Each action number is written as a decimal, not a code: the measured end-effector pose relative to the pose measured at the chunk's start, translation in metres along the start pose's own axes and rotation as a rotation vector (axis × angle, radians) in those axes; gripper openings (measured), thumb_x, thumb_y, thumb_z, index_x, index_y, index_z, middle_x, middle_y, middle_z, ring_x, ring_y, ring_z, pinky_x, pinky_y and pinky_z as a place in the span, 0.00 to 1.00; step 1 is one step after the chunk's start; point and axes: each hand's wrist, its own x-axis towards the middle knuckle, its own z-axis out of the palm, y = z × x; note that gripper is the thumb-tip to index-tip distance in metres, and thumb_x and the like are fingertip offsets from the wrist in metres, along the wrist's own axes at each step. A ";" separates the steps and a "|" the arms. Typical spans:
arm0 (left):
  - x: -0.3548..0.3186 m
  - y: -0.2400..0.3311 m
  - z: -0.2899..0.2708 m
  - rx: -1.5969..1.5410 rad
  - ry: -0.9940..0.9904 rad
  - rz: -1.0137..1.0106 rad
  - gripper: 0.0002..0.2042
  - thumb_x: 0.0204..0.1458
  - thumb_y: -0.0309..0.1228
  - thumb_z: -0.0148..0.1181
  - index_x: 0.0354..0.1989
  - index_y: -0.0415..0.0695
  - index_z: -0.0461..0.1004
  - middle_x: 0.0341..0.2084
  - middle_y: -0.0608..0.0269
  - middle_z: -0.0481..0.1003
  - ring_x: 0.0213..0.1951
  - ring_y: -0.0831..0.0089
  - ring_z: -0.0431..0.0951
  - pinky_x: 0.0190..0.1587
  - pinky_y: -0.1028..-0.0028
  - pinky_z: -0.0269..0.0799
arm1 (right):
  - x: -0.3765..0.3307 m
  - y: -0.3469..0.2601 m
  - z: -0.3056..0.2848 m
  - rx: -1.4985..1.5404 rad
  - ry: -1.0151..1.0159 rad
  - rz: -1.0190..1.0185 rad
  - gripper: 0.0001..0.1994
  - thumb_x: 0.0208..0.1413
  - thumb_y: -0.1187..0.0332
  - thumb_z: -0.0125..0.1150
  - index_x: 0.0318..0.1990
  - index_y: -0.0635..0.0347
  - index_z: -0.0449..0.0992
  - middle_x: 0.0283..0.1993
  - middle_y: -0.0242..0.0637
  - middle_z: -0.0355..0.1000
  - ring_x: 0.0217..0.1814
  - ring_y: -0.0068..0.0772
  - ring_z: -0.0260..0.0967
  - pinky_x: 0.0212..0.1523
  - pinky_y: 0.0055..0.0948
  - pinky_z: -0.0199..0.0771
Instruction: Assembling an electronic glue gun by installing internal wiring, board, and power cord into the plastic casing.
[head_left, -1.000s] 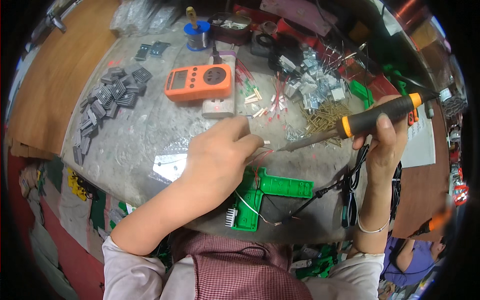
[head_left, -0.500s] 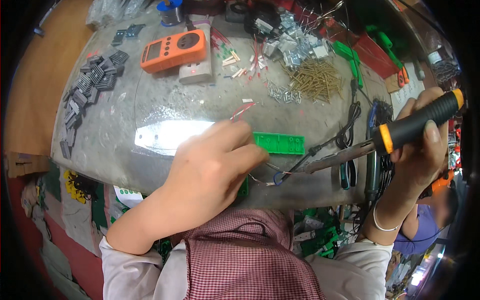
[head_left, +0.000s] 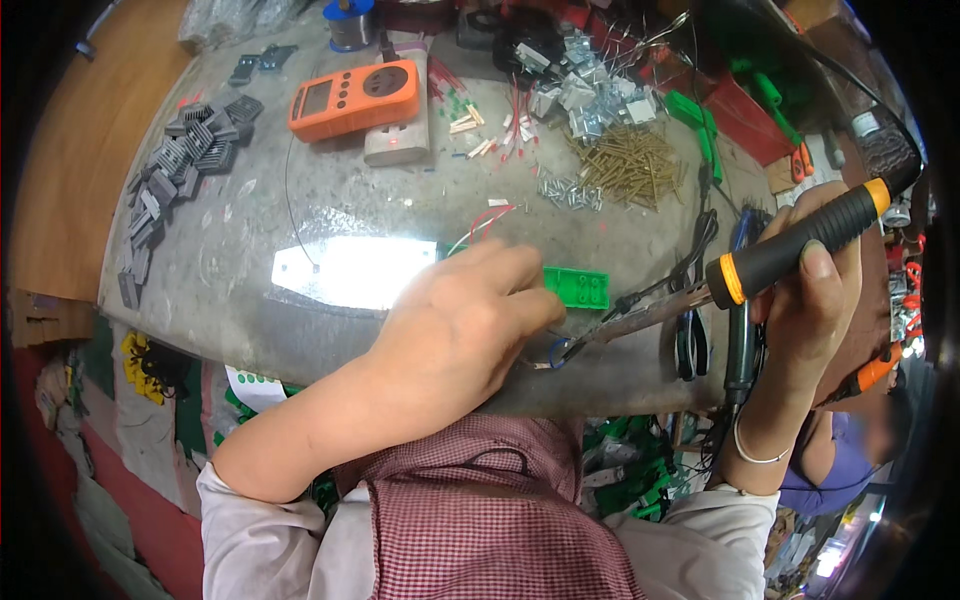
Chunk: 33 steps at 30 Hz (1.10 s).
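My right hand (head_left: 822, 285) is closed around the black and orange handle of a soldering iron (head_left: 800, 245). Its dark metal shaft points left, with the tip close to a short blue wire (head_left: 556, 352) near the table's front edge. Beside that tip, my left hand (head_left: 465, 315) is closed in a pinch, and a thin wire shows at its fingertips; the rest of what it grips is hidden. Partly covered by this hand is a green plastic case (head_left: 580, 288). Red and white wires (head_left: 483, 222) stick out behind the knuckles, next to a brightly lit white panel (head_left: 355, 272).
An orange meter (head_left: 355, 100) rests on a power strip (head_left: 397, 145) at the back. Grey finned blocks (head_left: 190, 155) lie left; brass screws (head_left: 630, 165) and metal clips (head_left: 590, 95) are heaped back right. Black cables (head_left: 695, 250) run along the right. Another person (head_left: 825, 465) is at far right.
The soldering iron and my right hand have moved left and slightly down. My left hand has shifted right, covering more of the green case, still pinching.
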 end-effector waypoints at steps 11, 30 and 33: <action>0.002 -0.001 0.002 -0.018 -0.023 -0.010 0.08 0.40 0.20 0.66 0.32 0.43 0.79 0.26 0.62 0.71 0.29 0.62 0.74 0.29 0.66 0.69 | 0.000 0.002 0.001 0.029 -0.062 -0.007 0.22 0.53 0.52 0.60 0.40 0.65 0.66 0.25 0.35 0.67 0.16 0.18 0.59 0.16 0.17 0.59; -0.012 0.010 -0.035 0.114 -0.026 -0.109 0.14 0.35 0.14 0.64 0.33 0.42 0.81 0.26 0.61 0.72 0.29 0.63 0.74 0.31 0.67 0.69 | 0.002 0.006 -0.028 0.106 -0.049 -0.013 0.22 0.55 0.54 0.57 0.42 0.66 0.62 0.25 0.41 0.68 0.11 0.21 0.58 0.13 0.16 0.60; -0.020 0.010 -0.043 0.171 0.037 -0.114 0.13 0.34 0.16 0.66 0.32 0.41 0.81 0.21 0.61 0.73 0.26 0.64 0.72 0.29 0.68 0.67 | -0.001 0.013 -0.029 0.209 -0.073 0.006 0.22 0.55 0.55 0.57 0.43 0.67 0.62 0.24 0.44 0.68 0.11 0.23 0.59 0.12 0.17 0.61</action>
